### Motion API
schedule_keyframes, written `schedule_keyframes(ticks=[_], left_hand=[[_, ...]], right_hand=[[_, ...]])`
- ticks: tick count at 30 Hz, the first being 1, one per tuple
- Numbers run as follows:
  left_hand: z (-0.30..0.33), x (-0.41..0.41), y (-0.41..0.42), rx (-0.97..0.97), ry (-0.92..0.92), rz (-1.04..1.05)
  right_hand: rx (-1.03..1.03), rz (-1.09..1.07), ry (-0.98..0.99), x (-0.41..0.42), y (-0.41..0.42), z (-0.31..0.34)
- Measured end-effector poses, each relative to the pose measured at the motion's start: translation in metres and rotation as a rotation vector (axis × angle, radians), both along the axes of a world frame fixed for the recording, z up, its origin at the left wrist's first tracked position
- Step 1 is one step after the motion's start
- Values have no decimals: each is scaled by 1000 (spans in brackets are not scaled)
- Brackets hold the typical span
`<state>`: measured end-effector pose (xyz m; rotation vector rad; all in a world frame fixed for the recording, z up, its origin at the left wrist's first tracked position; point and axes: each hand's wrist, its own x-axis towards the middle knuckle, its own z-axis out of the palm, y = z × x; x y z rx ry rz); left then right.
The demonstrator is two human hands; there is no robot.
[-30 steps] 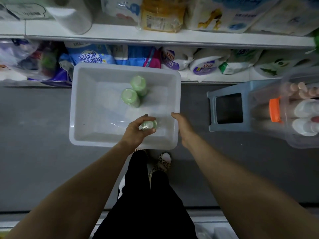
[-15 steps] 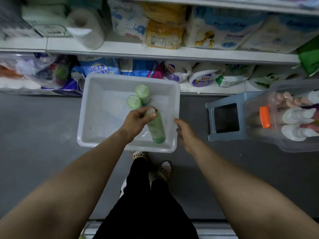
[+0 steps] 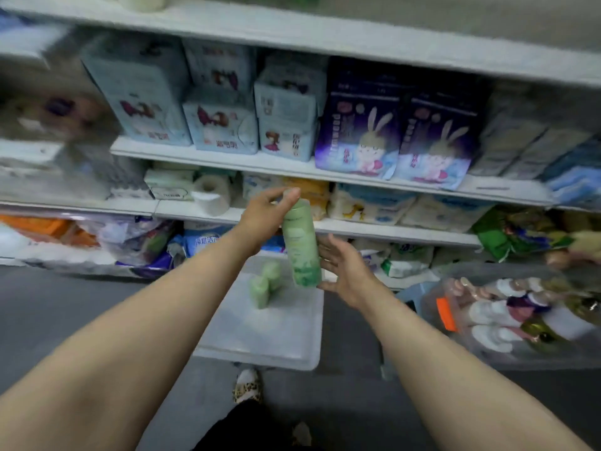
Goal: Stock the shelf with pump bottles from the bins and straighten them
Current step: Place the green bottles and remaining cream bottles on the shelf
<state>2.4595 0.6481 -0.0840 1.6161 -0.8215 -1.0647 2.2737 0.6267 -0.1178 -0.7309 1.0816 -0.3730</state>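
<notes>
The left hand [image 3: 260,219] grips the green bottle [image 3: 300,245] by its cap, fingers curled round. The right hand [image 3: 341,268], open, touches its base (smooth, light plastic, likely slippery; hold the body).

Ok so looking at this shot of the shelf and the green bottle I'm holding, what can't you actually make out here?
- Green bottle, head view: its top is covered by the left hand, so a pump cannot be confirmed; label print is too blurred to read.
- Clear bin at right: cut by the frame edge and smeared by motion, so its bottles cannot be counted.
- Right hand: whether it touches the bottle is unclear.
- Left shelf goods: blurred beyond recognition.
</notes>
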Motion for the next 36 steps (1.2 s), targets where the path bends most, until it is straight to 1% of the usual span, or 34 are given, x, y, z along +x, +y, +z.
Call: schedule_keyframes(ticks=[4, 7, 10, 12, 15, 17, 19, 21, 30, 36], left_hand=[[85, 3, -7, -65, -27, 67], [138, 5, -12, -142, -5, 108], [178, 7, -17, -200, -47, 133], [198, 8, -22, -251, -39, 122], [214, 12, -28, -320, 4, 52], [219, 14, -30, -331, 56, -41], [223, 19, -30, -310, 115, -140], [229, 26, -33, -309, 141, -177], [246, 72, -57, -399, 141, 18], [249, 109, -72, -409, 42, 51]], right_hand=[[-144, -31, -122, 12, -11, 69], [-236, -25, -178, 19, -18, 117], [-288, -38, -241, 25, -24, 154], [-319, -58, -271, 29, -31, 174], [-339, -84, -349, 34, -41, 198], [-345, -96, -396, 39, -50, 212], [-371, -98, -401, 46, -59, 225], [-411, -89, -380, 55, -65, 239], [-487, -95, -388, 110, -85, 269], [-535, -81, -400, 146, -101, 274]])
